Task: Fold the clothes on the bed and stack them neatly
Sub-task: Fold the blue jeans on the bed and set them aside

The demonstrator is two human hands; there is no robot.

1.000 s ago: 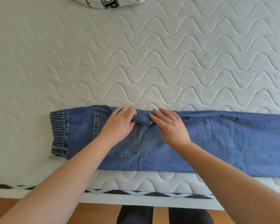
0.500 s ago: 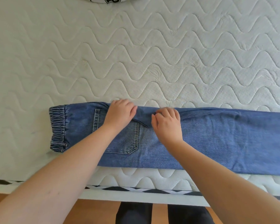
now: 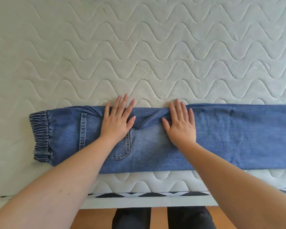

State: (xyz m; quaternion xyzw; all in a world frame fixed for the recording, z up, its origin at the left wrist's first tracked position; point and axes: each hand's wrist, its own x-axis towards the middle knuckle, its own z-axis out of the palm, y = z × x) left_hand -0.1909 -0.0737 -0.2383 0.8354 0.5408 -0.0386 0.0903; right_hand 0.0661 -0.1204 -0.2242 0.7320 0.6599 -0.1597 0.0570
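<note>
The bed (image 3: 139, 47) has a pale cover with wavy stitched lines. A black and white band runs along its near edge. Blue jeans (image 3: 229, 138) lie flat on it, close to that edge, folded long, with the stretchy waist at the left.

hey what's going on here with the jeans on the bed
A person is folding blue jeans laid lengthwise along the near edge of a quilted mattress. The left hand and right hand both press flat on the denim, fingers straight, flattening a tucked fold between them. The elastic waistband points left.
</note>
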